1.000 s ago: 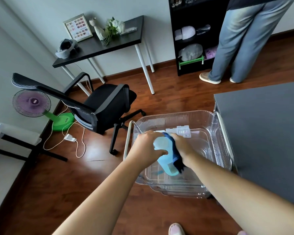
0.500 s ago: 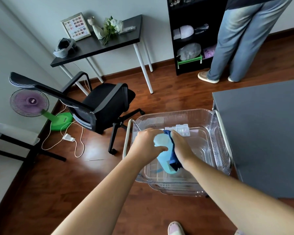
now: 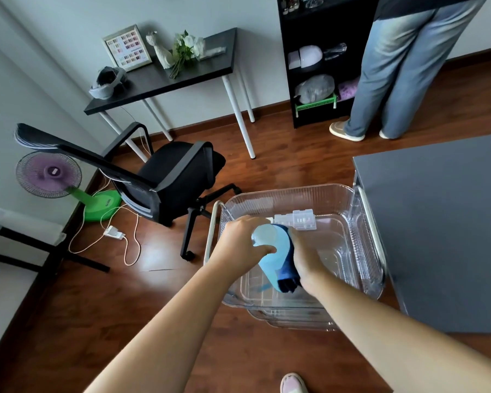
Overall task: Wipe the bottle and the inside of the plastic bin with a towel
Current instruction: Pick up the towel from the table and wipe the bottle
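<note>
A light blue bottle (image 3: 272, 251) is held above the clear plastic bin (image 3: 363, 268), tilted with its top away from me. My left hand (image 3: 241, 242) grips the bottle's upper part from the left. My right hand (image 3: 306, 256) presses a dark blue towel (image 3: 288, 275) against the bottle's right side, fingers wrapped around it. The towel's lower end hangs below the bottle. A small clear lidded box (image 3: 298, 219) lies inside the bin near its far wall.
The bin rests on a cart with metal rails (image 3: 211, 231) beside a grey table (image 3: 442, 228). A black office chair (image 3: 165, 177) stands left of the bin, a purple fan (image 3: 50, 174) and cables beyond. A person in jeans (image 3: 394, 75) stands by a black shelf.
The right hand with the towel has slid along the bottle's right side, and the bottle has turned slightly in the left hand. Both stay over the bin.
</note>
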The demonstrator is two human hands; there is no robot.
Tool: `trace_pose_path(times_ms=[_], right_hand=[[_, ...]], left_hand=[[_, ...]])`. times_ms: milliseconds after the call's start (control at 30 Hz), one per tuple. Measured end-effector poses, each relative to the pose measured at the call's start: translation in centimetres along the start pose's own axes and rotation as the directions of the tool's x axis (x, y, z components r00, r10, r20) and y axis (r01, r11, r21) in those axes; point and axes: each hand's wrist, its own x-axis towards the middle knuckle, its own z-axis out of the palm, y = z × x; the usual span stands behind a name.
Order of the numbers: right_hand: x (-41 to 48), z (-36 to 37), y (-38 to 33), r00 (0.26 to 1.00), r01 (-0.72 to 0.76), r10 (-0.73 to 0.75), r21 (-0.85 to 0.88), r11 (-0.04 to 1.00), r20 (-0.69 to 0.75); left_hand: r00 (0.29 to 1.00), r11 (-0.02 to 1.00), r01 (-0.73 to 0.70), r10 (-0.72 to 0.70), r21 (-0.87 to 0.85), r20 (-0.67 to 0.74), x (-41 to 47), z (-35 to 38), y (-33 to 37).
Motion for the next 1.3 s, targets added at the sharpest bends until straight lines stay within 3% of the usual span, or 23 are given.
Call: trace_pose_path(times_ms=[67,167,267,333,433,567,667,833,967,1167,1300], right_hand=[[-1.2,-0.3,2.2,0.991,0.134,-0.134,0.009,0.991,-0.01],[-2.4,-0.2,3.3,0.911,0.406,-0.412,-0.256,0.877,0.034],[-1.7,0.4,2.2,0.853,0.497,-0.52,-0.382,0.779,0.049],[-0.8,0.6,0.8,0.888,0.442,-0.457,-0.386,0.81,0.058],[0.9,0.4,-0.1,0.965,0.24,-0.26,-0.312,0.919,-0.022],[1.3,-0.8,0.8,0.968,0.08,-0.128,-0.22,0.972,-0.215],[0.5,-1.9,0.3,0.942,0.072,-0.119,-0.157,0.985,-0.314],[-1.2,-1.4,-2.6,0.892,0.215,-0.261,-0.161,0.963,-0.37],[-3.0,-0.4,-1.7,0.903,0.271,-0.311,-0.166,0.948,-0.297],[-3.5,-1.0,3.0,0.964,0.236,-0.253,-0.179,0.955,-0.08],[-3.0,-2.0,3.1,0.919,0.392,-0.38,-0.345,0.853,0.104]], left_hand=[[1.0,1.0,-0.005,0.005,0.007,0.01,-0.1,0.0,-0.5],[1.0,1.0,-0.017,0.017,-0.004,0.013,-0.2,-0.1,-0.8],[0.998,0.999,-0.048,0.048,0.009,0.031,0.0,-0.1,-0.6],[0.998,0.998,-0.055,0.055,0.002,0.041,0.3,-0.1,-0.6],[0.998,0.999,-0.053,0.053,-0.01,0.025,0.4,0.1,-0.7],[0.999,0.997,-0.036,0.035,-0.072,-0.02,0.1,0.7,-0.6],[0.996,0.996,-0.032,0.025,-0.088,-0.082,-0.7,0.9,-0.9],[0.98,0.99,0.045,-0.07,-0.137,-0.185,-2.6,2.6,-2.3],[0.978,0.949,0.133,-0.174,-0.286,-0.12,-3.3,5.7,-2.5],[0.936,0.863,0.217,-0.317,-0.457,-0.155,-2.3,7.7,-2.6],[0.921,0.837,0.182,-0.329,-0.516,-0.209,-1.3,7.8,-2.8]])
